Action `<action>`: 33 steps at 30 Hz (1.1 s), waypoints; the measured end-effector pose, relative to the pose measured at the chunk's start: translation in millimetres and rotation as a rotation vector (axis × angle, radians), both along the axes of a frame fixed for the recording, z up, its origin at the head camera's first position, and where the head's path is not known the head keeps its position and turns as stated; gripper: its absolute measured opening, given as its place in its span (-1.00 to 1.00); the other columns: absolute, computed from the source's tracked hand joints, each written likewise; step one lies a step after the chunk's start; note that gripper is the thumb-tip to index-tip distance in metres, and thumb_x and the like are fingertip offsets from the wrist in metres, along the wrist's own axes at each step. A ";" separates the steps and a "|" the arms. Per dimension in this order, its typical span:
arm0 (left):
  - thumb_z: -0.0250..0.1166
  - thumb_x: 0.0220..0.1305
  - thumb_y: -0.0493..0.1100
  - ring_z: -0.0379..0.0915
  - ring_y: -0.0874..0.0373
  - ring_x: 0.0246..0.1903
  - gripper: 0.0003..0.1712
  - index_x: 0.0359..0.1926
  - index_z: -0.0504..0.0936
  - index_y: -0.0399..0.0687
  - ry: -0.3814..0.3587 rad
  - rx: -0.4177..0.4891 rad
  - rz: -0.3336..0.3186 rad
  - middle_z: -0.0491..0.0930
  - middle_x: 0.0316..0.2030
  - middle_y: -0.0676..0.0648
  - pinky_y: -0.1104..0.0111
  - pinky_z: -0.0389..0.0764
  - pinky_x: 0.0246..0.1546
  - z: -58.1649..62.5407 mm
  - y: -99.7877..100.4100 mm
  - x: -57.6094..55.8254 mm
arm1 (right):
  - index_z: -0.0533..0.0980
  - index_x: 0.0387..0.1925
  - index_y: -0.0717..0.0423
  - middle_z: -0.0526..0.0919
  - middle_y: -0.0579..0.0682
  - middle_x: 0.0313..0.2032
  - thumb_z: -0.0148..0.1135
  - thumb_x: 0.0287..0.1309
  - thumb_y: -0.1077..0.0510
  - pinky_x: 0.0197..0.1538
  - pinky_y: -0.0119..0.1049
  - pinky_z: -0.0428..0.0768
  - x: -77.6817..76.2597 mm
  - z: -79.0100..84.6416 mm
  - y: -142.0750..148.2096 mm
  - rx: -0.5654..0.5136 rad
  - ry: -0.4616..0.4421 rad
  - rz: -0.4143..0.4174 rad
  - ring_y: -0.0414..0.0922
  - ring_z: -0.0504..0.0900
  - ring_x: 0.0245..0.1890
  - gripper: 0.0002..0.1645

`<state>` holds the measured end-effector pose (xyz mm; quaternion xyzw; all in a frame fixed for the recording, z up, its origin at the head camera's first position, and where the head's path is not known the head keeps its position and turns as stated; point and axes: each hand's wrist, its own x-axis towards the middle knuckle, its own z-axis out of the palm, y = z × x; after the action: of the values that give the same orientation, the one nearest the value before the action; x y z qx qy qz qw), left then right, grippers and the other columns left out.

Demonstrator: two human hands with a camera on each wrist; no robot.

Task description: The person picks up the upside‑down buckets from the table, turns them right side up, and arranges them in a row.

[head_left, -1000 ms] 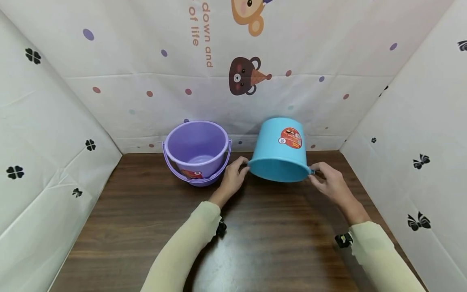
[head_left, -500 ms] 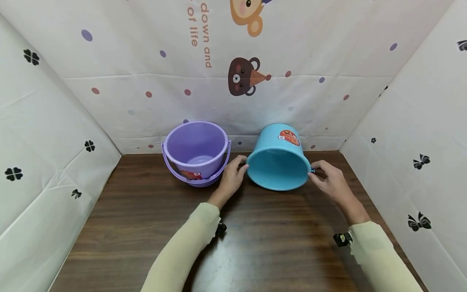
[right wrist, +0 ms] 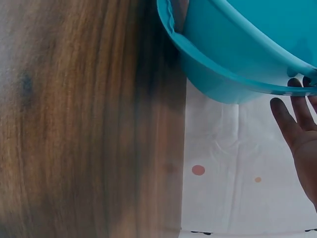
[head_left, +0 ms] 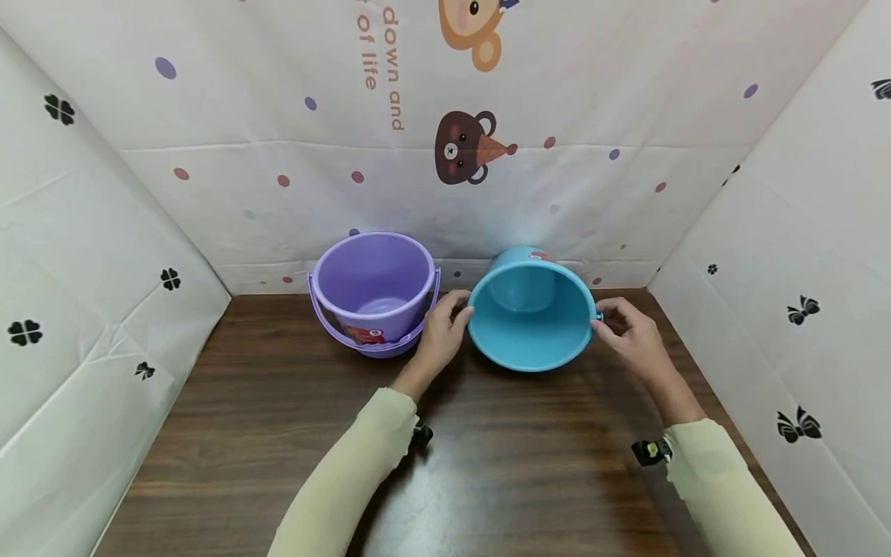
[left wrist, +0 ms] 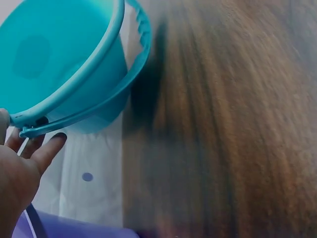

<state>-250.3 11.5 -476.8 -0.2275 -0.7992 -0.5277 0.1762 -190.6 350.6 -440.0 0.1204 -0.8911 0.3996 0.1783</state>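
A light-blue bucket [head_left: 532, 340] is tilted on its side, its open mouth turned towards me and its base to the back wall. My left hand [head_left: 440, 333] pinches it at the left of its rim. On the opposite side, my right hand [head_left: 635, 336] pinches the rim at the handle joint. In the left wrist view the bucket's blue handle [left wrist: 141, 59] hangs below the rim, with the shadowed tabletop under it. Fingers of the right hand [right wrist: 304, 144] reach under the handle's end in the right wrist view.
Left of my left hand a purple bucket [head_left: 369, 271] stands upright, its handle [head_left: 327, 321] lowered to the front. The brown wooden table [head_left: 278, 449] meets a patterned back wall [head_left: 244, 216]. A white side wall [head_left: 752, 255] rises beyond my right hand.
The blue bucket has turned between my hands, from mouth facing down and base raised to mouth facing me and base lowered. The purple bucket has stayed in place.
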 end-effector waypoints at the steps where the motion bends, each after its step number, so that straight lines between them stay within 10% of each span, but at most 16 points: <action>1: 0.25 0.50 -0.21 0.62 0.04 -0.06 -0.74 0.12 0.63 -0.16 -0.003 -0.002 0.004 0.68 -0.04 -0.16 0.23 0.67 -0.05 2.0 0.5 0.2 | 0.53 0.11 0.24 0.65 0.18 -0.04 0.27 0.39 0.26 -0.10 -0.74 0.52 -0.4 0.8 0.0 -0.007 -0.003 -0.004 -0.51 0.53 -0.11 -0.69; 13: 0.23 0.51 -0.19 0.64 0.02 -0.13 -0.67 0.20 0.64 -0.21 -0.032 0.023 0.038 0.70 -0.09 -0.20 0.22 0.69 -0.12 28.2 4.7 0.9 | 0.50 0.12 0.48 0.59 0.12 -0.06 0.18 0.44 0.33 -0.16 -0.70 0.52 -0.3 38.7 -15.7 -0.119 -0.007 0.005 -0.42 0.53 -0.15 -0.67; 20: 0.24 0.51 -0.18 0.64 -0.01 -0.11 -0.66 0.19 0.67 -0.20 -0.040 0.037 0.088 0.72 -0.10 -0.20 0.18 0.68 -0.06 39.2 5.2 -2.8 | 0.52 0.18 0.39 0.59 -0.21 -0.16 0.15 0.49 0.23 -0.23 -0.65 0.50 -22.5 23.3 -2.4 -0.112 -0.015 -0.030 -0.41 0.52 -0.21 -0.63; 33: 0.16 0.41 -0.37 0.57 -0.03 -0.09 -0.50 0.34 0.53 -0.26 -0.160 0.121 0.024 0.60 -0.08 -0.22 0.22 0.63 -0.02 51.2 8.2 -7.7 | 0.53 0.24 0.25 0.59 0.08 -0.03 0.06 0.55 -0.09 -0.19 -0.61 0.64 -42.5 25.7 -8.3 -0.172 -0.121 -0.121 -0.35 0.56 -0.17 -0.46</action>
<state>-258.0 19.7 -425.7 -0.1641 -0.7799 -0.5895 0.1318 -233.1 342.3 -414.3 0.0261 -0.8684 0.4695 0.1574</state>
